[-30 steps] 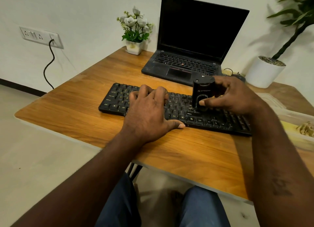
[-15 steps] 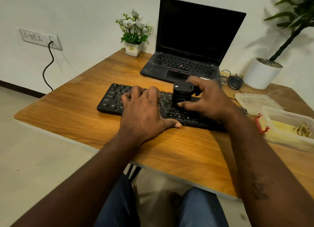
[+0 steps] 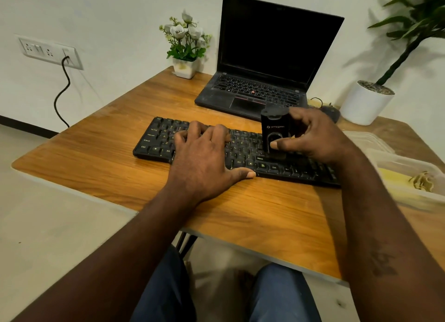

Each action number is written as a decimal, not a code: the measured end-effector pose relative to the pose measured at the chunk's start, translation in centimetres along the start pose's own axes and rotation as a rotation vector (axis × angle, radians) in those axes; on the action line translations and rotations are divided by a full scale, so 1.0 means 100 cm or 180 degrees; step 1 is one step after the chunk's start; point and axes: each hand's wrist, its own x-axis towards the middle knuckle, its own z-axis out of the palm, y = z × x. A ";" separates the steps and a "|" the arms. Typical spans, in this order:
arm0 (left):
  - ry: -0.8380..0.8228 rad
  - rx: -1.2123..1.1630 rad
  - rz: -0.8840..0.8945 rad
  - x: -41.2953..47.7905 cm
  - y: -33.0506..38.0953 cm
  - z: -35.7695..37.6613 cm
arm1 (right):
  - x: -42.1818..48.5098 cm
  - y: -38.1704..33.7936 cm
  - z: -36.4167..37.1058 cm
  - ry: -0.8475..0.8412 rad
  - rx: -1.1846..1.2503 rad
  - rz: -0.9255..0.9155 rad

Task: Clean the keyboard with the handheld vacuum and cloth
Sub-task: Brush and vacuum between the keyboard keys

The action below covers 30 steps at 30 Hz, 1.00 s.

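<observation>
Through the head camera I see the left hand (image 3: 204, 162) lying flat on the left half of the keyboard (image 3: 159, 138). Its fingers are spread over the keys and hold nothing, and the thumb stretches along the keyboard's front edge. Just right of it, the right hand (image 3: 317, 138) grips the handheld vacuum (image 3: 275, 131), thumb on the near face and fingers curled round the far side. The vacuum stands upright with its base on the keys (right of centre). Bare table (image 3: 96, 158) runs from both wrists back to the near edge. Just beyond the right hand sits the laptop (image 3: 265, 56). To that hand's right, a plastic container (image 3: 409, 177) lies close beside the forearm.
</observation>
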 end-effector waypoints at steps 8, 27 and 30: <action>0.0049 0.0021 0.0020 0.000 0.000 0.001 | 0.004 0.003 0.004 0.0243 -0.0101 -0.0039; 0.0046 0.0040 0.0003 0.000 0.000 0.000 | 0.003 0.005 0.005 0.0193 -0.0073 0.0005; 0.0035 0.0073 0.0013 0.000 0.000 0.001 | 0.005 0.001 0.009 0.0478 -0.0342 -0.0039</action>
